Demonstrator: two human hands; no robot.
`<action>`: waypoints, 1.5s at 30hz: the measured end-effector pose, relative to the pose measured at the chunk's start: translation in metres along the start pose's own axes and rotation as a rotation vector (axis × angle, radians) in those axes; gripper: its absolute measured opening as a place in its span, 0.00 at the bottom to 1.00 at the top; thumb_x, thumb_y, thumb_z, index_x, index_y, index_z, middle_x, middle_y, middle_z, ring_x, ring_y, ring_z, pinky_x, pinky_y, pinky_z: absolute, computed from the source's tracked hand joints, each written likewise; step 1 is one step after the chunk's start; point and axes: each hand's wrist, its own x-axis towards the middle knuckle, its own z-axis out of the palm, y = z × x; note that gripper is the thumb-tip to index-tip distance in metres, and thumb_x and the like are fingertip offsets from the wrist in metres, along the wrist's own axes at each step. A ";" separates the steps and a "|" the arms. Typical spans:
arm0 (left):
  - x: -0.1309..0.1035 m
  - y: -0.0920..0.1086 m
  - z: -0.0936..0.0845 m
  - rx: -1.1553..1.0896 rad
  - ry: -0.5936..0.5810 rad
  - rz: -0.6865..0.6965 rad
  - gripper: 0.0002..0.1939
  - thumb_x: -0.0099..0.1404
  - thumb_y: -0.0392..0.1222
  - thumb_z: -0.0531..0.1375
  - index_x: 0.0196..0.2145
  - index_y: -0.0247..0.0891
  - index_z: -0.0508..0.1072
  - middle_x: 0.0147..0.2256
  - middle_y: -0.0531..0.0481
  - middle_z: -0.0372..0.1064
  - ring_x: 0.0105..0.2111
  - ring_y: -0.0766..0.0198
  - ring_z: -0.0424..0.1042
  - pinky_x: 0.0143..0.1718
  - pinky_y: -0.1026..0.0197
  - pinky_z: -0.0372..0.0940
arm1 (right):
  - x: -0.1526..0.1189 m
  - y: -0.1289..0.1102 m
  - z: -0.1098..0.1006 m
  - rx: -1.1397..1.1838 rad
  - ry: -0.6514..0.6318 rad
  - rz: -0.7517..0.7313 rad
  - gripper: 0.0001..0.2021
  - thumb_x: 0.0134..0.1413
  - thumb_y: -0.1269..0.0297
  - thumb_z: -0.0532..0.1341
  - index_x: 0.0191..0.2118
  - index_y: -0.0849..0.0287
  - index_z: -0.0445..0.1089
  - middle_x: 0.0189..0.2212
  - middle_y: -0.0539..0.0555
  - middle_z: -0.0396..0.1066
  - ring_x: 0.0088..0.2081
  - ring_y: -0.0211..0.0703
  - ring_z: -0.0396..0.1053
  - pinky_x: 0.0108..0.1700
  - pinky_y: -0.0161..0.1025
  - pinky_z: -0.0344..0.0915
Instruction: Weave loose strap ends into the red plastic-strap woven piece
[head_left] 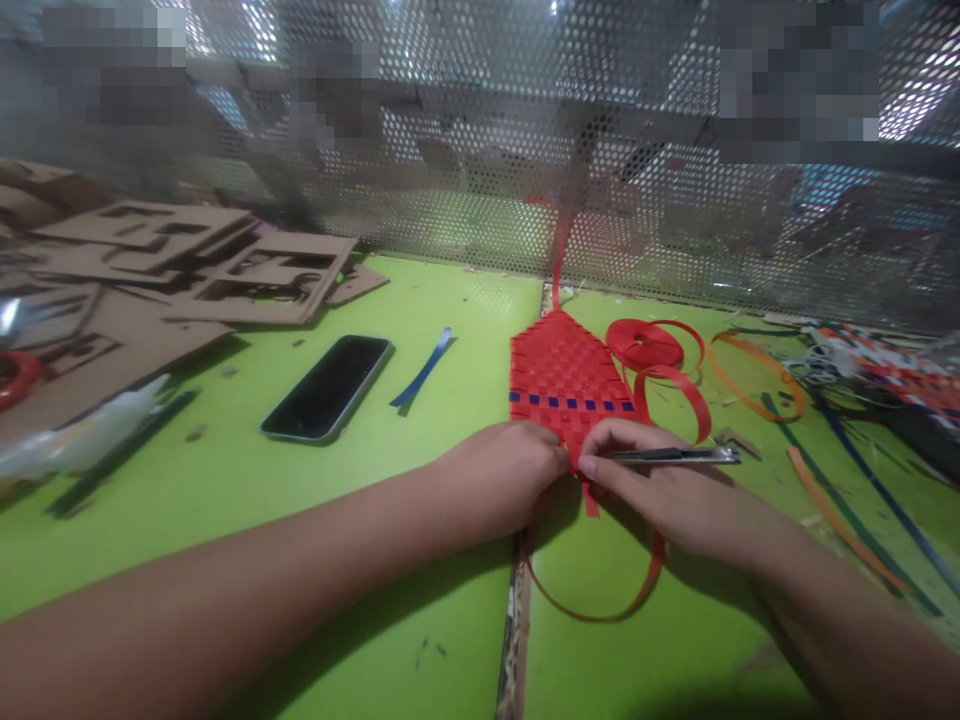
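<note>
Glossy green tabletop [420, 600] fills the foreground; the left hand [506, 475] clasps the near edge of a pointed, red woven-strip panel with a blue row [562, 360], the right hand [660, 485] a slim silver-and-black metal tool [679, 455]. Uneven tugging could loosen the weave. No writing is legible, up to the grey perforated screen [472, 180].

On my feed, a bare left forearm [300, 565] is filling the lower left of the frame, broadening toward the edge and tapering to a slim wrist. Near the centre, the left hand [510, 470], also bare, is showing smooth, rounded knuckles. At the lower right I am seeing a bare right forearm [817, 570]; right of centre, the bare right hand [667, 497] is displaying slender fingers and a short thumbnail [589, 466].
</note>
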 end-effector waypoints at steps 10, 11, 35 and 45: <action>0.001 0.002 0.000 -0.034 -0.019 -0.040 0.09 0.71 0.32 0.60 0.33 0.35 0.78 0.32 0.48 0.76 0.31 0.60 0.73 0.35 0.60 0.69 | -0.007 -0.006 0.005 0.002 0.062 0.058 0.22 0.75 0.42 0.53 0.34 0.51 0.69 0.31 0.48 0.79 0.35 0.44 0.76 0.43 0.44 0.68; 0.001 0.001 0.000 -0.038 -0.020 -0.044 0.09 0.72 0.33 0.60 0.33 0.35 0.78 0.31 0.48 0.75 0.31 0.60 0.73 0.35 0.60 0.69 | -0.007 -0.007 0.005 -0.013 0.061 0.060 0.23 0.75 0.41 0.53 0.33 0.51 0.68 0.30 0.48 0.79 0.35 0.44 0.76 0.43 0.44 0.67; 0.000 -0.003 0.002 0.004 -0.024 0.029 0.07 0.68 0.27 0.64 0.33 0.35 0.77 0.32 0.50 0.76 0.32 0.61 0.74 0.35 0.62 0.69 | 0.001 -0.001 0.014 0.063 0.079 0.129 0.22 0.77 0.45 0.52 0.33 0.52 0.68 0.28 0.50 0.79 0.31 0.44 0.75 0.39 0.44 0.67; -0.002 -0.008 0.007 0.003 0.051 0.120 0.07 0.72 0.29 0.62 0.34 0.35 0.77 0.32 0.50 0.74 0.31 0.61 0.72 0.35 0.60 0.69 | 0.002 -0.009 0.015 0.007 0.108 0.126 0.22 0.77 0.48 0.51 0.30 0.52 0.68 0.26 0.50 0.77 0.30 0.45 0.75 0.39 0.43 0.67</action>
